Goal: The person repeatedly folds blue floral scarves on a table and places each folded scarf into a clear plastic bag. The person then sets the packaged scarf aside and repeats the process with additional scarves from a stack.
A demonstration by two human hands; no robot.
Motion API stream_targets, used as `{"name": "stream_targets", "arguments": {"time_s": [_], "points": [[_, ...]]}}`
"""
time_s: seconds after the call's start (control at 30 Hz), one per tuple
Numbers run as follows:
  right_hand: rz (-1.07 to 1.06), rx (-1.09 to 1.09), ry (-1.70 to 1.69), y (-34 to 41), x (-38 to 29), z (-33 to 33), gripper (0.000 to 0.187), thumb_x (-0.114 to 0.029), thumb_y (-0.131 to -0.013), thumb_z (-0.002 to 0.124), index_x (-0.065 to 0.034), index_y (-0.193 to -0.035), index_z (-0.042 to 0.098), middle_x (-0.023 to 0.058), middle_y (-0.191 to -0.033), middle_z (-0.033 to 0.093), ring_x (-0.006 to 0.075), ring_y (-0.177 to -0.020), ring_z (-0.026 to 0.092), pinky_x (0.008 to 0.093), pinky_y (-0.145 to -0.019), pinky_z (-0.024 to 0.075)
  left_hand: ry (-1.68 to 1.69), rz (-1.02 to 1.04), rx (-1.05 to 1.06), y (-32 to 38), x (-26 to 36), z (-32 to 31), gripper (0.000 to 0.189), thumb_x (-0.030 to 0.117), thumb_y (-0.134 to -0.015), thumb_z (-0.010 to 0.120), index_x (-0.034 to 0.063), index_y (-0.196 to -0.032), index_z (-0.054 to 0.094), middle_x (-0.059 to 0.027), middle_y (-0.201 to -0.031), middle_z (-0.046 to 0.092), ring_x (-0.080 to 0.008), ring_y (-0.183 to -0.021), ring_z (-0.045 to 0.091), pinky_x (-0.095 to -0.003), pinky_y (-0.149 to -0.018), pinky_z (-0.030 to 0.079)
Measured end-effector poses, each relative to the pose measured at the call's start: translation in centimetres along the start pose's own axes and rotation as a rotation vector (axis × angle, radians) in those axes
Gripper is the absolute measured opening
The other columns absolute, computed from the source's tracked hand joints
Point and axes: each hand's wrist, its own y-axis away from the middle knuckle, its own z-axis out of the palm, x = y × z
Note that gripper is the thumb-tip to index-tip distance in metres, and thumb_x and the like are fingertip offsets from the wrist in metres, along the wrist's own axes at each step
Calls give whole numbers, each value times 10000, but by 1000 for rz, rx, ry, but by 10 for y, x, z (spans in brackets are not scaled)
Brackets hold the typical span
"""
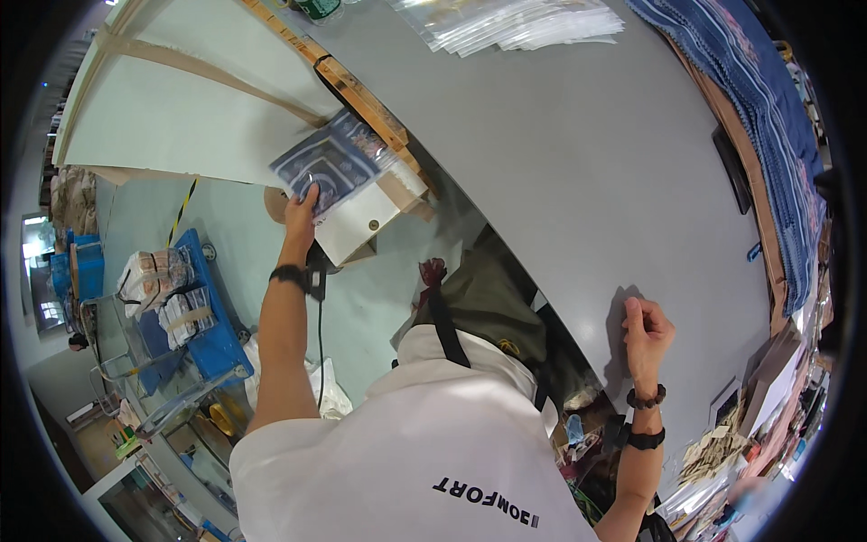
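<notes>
My left hand (303, 210) grips the near edge of a flat blue patterned fabric piece in clear plastic (332, 166), thumb on top. The packet is held over an open carton (355, 227) beside the table, where more blue and floral packaged fabric (369, 142) shows beneath. My right hand (648, 328) is over the grey table (542, 169), with its fingers curled and nothing visible in them; whether it touches the surface I cannot tell.
Clear plastic bags (521, 24) lie at the table's far edge. A long stack of blue cloth (765, 115) lines the right side. A large pale board (196, 101) stands at the upper left. A blue trolley (217, 339) with wrapped bundles is on the floor at left.
</notes>
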Motion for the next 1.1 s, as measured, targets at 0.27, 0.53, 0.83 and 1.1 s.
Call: {"name": "stream_targets", "arguments": {"time_s": [0.27, 0.53, 0.83, 1.1], "points": [[159, -35, 46, 3, -27, -11, 248, -236, -985, 755, 6, -931, 753, -5, -683, 663, 52, -615, 564, 231, -548, 441, -700, 35, 135, -78, -54, -19, 686, 377, -952, 728, 33, -1508, 520, -125, -1211, 717, -206, -1106, 677, -339, -801, 559], [-335, 403, 518, -140, -29, -109, 239, -249, -986, 717, -16, -959, 763, 124, -760, 726, 178, -641, 672, 324, -614, 526, -536, 644, 237, -45, 78, 72, 359, 181, -1058, 603, 28, -1381, 634, -78, -1314, 686, -180, -1165, 630, -326, -972, 498], [-468, 923, 676, -326, 6, -247, 239, -188, -916, 728, -85, -1131, 743, 127, -1062, 729, 335, -1097, 645, 442, -923, 521, -456, 976, -276, 94, 189, 357, 235, 129, -1072, 581, 0, -1250, 665, -59, -1262, 629, -148, -1125, 598, -284, -1007, 459], [-318, 798, 378, -350, 23, -288, 189, -257, -899, 782, -73, -938, 801, 114, -926, 729, 321, -831, 675, 417, -762, 532, -445, 1152, -919, 173, 166, 553, 194, 7, -987, 615, 2, -1162, 700, -101, -1161, 662, -189, -1058, 627, -307, -942, 498]]}}
